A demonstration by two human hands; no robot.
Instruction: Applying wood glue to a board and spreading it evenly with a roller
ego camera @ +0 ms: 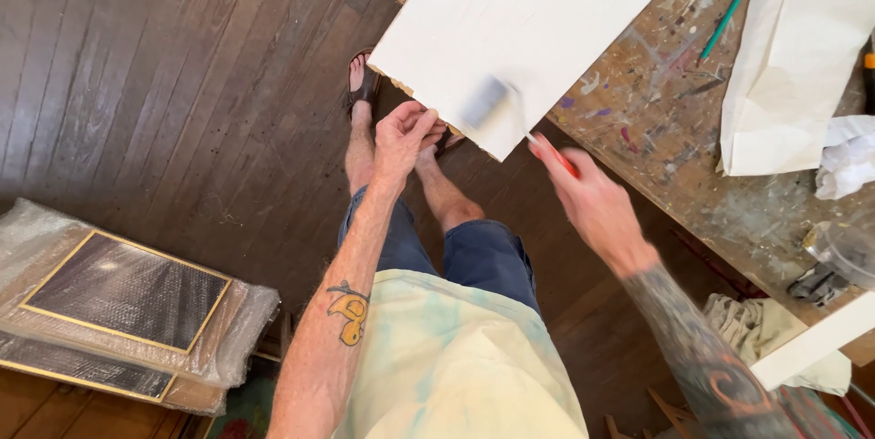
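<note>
Head view, looking down past a pale apron to sandalled feet on a dark plank floor.

Landmark: white board [538,24], lying flat on the paint-spattered worktop [674,120], its near corner overhanging the worktop edge.

Right hand [592,206]: fingers closed around a red handle [563,161] of a small paint roller [488,102]. The roller head sits on the board just inside the near corner and is motion-blurred. The grip is firm, as far as the blur allows.

Left hand [401,138]: fingers curled together, fingertips pinching or pressing the board's near edge from below the corner. Raw wood shows along that edge.

Coverage, judged from this view: the visible top face of the board reads evenly white, with no bare patches seen. The roller is at the last corner nearest the body, so the top face looks largely coated. The edge by the left hand appears uncoated. The far end of the board runs out of frame; cannot tell its state.

Beyond the board's right side, on the worktop: a green stick [734,6], folded white paper [784,65], and crumpled white paper [848,156].

On the floor, well to the left of the board: framed panels in bubble wrap [118,302], stacked.
</note>
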